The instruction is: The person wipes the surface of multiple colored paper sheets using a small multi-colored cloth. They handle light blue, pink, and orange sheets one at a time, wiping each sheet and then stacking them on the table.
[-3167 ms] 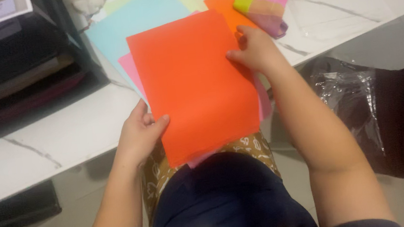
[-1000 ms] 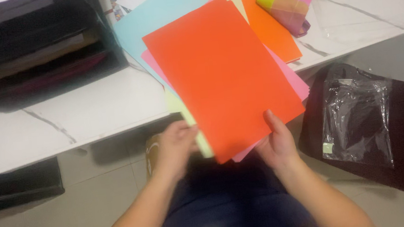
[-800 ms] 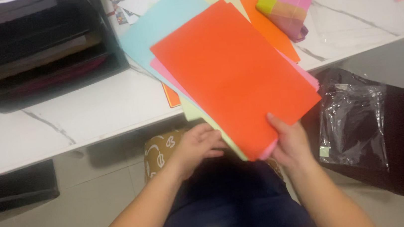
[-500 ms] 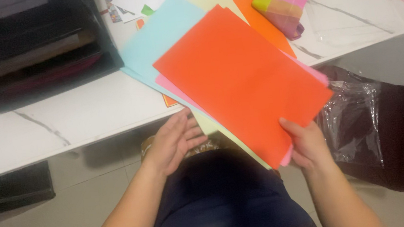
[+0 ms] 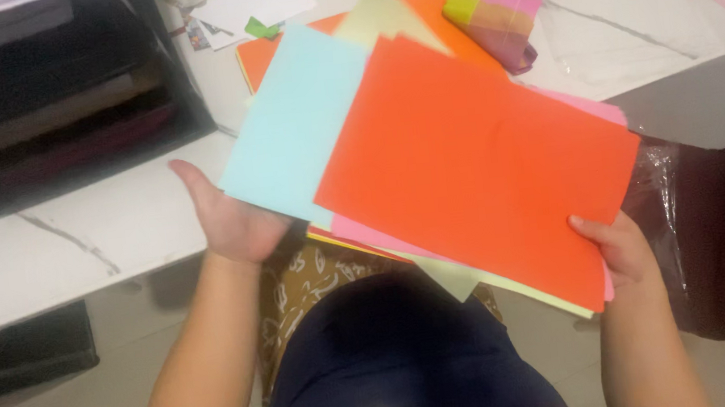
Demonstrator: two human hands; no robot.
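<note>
White marble-look desk fills the top of my view, w/ a black file tray at its left end. My right hand pinches the near right corner of a fanned paper stack, red-orange sheet on top, overhanging the desk's front edge above my lap. My left hand sits open under the light blue sheet, at the stack's left edge. Multicolour folded piece lies near the back edge.
</note>
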